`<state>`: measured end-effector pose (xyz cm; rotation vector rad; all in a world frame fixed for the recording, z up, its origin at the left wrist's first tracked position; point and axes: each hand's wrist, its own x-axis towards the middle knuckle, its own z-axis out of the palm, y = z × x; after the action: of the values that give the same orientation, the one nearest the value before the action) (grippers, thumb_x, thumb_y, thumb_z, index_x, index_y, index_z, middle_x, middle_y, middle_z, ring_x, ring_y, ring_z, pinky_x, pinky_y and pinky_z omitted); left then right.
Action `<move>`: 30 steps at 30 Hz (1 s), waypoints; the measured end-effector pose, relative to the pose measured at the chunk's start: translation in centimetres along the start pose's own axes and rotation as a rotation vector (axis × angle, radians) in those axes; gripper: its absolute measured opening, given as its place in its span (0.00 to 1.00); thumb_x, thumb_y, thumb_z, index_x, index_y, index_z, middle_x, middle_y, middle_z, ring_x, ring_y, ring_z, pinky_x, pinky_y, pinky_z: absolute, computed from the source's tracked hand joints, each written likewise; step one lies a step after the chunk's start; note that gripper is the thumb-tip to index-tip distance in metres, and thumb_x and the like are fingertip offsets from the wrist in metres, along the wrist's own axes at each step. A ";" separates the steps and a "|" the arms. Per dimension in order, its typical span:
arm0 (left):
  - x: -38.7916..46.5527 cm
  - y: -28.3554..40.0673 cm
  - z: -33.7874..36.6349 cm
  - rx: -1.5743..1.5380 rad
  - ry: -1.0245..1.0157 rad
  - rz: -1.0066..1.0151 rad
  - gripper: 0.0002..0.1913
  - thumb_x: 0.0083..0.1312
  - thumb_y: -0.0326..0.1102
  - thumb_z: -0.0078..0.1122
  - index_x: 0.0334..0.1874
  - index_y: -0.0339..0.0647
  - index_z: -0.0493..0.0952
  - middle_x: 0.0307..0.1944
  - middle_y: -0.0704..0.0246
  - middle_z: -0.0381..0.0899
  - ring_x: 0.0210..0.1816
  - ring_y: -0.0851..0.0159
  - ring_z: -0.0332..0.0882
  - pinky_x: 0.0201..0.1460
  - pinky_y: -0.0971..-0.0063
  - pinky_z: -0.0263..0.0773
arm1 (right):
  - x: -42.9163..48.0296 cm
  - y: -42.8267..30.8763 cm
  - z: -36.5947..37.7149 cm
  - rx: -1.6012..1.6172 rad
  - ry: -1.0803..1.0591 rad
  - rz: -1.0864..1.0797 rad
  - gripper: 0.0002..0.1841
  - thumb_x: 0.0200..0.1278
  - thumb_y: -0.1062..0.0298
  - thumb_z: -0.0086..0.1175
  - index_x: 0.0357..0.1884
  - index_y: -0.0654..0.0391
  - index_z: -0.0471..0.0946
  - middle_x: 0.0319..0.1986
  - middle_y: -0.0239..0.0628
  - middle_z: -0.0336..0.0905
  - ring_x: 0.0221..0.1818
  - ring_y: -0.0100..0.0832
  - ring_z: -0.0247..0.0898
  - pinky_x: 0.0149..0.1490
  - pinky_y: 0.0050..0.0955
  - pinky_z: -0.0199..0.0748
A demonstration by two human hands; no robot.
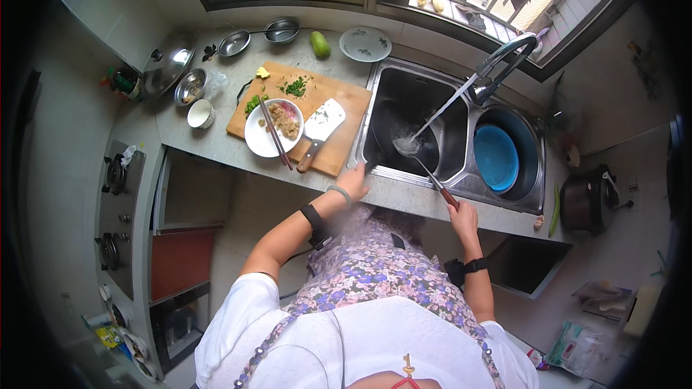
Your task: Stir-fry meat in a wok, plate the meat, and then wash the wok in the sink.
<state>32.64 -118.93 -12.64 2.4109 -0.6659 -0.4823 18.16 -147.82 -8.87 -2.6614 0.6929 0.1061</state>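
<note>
My left hand (354, 182) grips the black handle (372, 164) of a dark pan (430, 158) that sits in the left basin of the steel sink (388, 67). In my right hand (464, 219) is the wooden handle of a metal ladle (426, 168). The ladle's bowl is over the pan, and a stream of water from the curved faucet (483, 86) runs into it. Splashing water hides part of the bowl. To the left of the sink, a cleaver (324, 121) with green bits on its blade lies on a wooden cutting board (348, 98).
A white bowl (260, 138) of minced food, with chopsticks (274, 135) across it, stands on the board beside chopped greens (296, 86). A blue basin (494, 156) fills the right sink bowl. Behind are a plate (365, 44) and a green gourd (320, 44). A dark electric cooker (586, 200) stands right.
</note>
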 end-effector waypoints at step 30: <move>-35.6 -1.5 3.0 -0.272 0.509 -0.603 0.24 0.54 0.39 0.60 0.50 0.36 0.64 0.49 0.59 0.71 0.36 0.64 0.78 0.41 0.73 0.72 | 0.0 8.5 -0.3 -0.025 0.124 -0.251 0.16 0.54 0.55 0.53 0.28 0.60 0.77 0.25 0.52 0.76 0.31 0.52 0.73 0.37 0.45 0.70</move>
<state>2.92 -99.30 -9.39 2.2975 0.3360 -0.1537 14.07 -154.74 -11.55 -2.7715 0.3907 -0.1197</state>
